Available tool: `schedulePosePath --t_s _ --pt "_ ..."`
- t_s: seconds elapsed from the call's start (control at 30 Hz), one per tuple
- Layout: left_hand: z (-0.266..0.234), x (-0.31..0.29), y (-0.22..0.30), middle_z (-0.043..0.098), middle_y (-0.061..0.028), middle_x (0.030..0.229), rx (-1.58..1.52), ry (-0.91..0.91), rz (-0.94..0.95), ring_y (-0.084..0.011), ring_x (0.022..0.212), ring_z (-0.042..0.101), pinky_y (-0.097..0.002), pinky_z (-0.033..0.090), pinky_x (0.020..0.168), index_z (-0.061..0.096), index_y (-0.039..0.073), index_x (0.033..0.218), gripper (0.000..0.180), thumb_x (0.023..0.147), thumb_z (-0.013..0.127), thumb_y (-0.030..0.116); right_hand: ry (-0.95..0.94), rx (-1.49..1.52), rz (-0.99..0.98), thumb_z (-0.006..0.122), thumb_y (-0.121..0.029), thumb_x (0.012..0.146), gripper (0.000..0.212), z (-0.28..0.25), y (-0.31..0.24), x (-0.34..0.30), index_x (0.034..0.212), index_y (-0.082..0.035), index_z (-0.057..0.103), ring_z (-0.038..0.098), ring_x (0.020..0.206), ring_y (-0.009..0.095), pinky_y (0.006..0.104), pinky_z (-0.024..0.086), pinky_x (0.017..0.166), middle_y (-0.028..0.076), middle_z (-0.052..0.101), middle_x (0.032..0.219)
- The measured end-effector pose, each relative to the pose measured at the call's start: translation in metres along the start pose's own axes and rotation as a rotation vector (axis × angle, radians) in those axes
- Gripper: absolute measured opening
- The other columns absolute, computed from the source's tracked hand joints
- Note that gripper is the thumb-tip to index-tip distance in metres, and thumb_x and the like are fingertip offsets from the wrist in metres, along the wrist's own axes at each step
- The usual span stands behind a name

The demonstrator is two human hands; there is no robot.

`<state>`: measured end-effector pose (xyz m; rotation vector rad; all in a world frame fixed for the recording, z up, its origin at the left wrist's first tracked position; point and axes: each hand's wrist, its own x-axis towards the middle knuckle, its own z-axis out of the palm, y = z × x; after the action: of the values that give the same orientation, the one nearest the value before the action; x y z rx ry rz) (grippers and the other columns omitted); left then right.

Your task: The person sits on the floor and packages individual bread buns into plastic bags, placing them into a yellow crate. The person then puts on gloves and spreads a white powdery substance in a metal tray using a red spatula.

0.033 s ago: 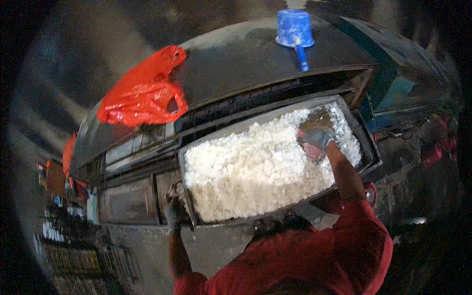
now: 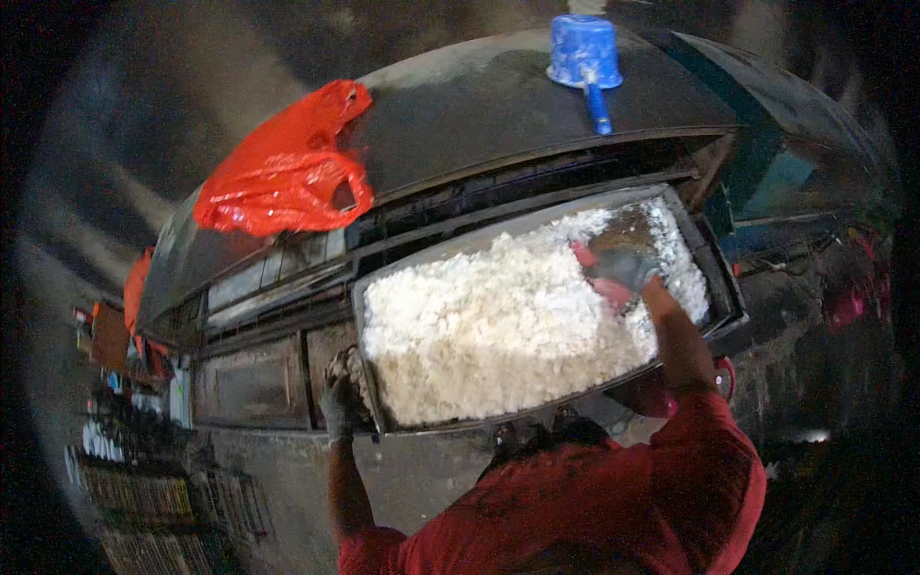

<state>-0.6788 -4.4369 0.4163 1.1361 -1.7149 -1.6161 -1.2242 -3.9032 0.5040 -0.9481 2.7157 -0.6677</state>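
Grip of the right hand cannot be told: grey-gloved and blurred, it reaches into the white, lumpy powder near the right end of a long, grey, rectangular tray. Pinkish-red patches show at its fingers, whether glove or held thing unclear. Left hand, in a soiled grey glove, is at the tray's left end, its finger closure too dark to tell. Powder covers most of the tray. Behind, on a dark, broad top, lie a shiny red plastic bag and a blue, handled dipper
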Motion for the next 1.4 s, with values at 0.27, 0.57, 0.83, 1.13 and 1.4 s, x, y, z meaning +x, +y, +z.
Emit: schedulePosePath --t_s 0.27,0.57,0.83,1.13,1.4 --pt "0.011 -0.005 0.038 0.059 -0.0196 0.131 0.778 0.078 0.747 -0.0341 0.113 0.061 -0.0364 0.048 0.095 0.056 0.007 0.139 0.049 0.093 0.068 0.02 0.017 0.038 0.124 0.056 -0.022 0.097 0.029 0.014 0.041 -0.048 0.121 -0.009 0.067 0.067 0.091 0.023 0.0378 0.052 0.079 0.009 0.07 0.1" --pt "-0.027 0.064 -0.002 0.057 -0.021 0.136 0.643 -0.008 0.247 -0.0315 0.108 0.063 -0.0406 0.051 0.086 0.053 0.01 0.145 0.053 0.094 0.065 0.018 -0.056 -0.194 0.044 0.056 -0.022 0.097 0.026 -0.026 -0.026 -0.002 0.116 -0.008 0.069 0.066 0.081 0.022 0.0379 0.052 0.071 0.009 0.07 0.088" --pt "0.057 0.025 0.021 0.063 -0.0093 0.123 -0.056 -0.353 0.079 -0.02 0.096 0.062 -0.035 0.051 0.078 0.051 0.009 0.144 0.046 0.105 0.054 0.032 0.429 -0.25 -0.027 0.056 -0.023 0.097 0.025 0.104 -0.11 -0.067 0.111 -0.007 0.07 0.066 0.071 0.022 0.0379 0.051 0.064 0.008 0.069 0.078" --pt "0.082 0.063 0.013 0.062 -0.0081 0.125 0.148 -0.315 0.033 -0.0191 0.103 0.059 -0.0319 0.048 0.083 0.051 0.006 0.142 0.043 0.105 0.054 0.025 0.579 0.906 -0.282 0.058 -0.038 0.099 0.047 0.094 -0.054 -0.072 0.133 -0.006 0.059 0.067 0.1 0.02 0.0353 0.054 0.084 0.014 0.064 0.123" --pt "0.13 0.081 0.042 0.059 -0.0089 0.131 0.266 -0.28 0.238 -0.02 0.113 0.056 -0.0322 0.046 0.09 0.05 0.005 0.144 0.044 0.105 0.052 0.025 0.408 -0.257 0.402 0.045 -0.054 0.099 0.051 -0.056 0.113 -0.032 0.132 -0.019 0.064 0.07 0.095 0.041 0.0467 0.053 0.085 0.019 0.072 0.11"
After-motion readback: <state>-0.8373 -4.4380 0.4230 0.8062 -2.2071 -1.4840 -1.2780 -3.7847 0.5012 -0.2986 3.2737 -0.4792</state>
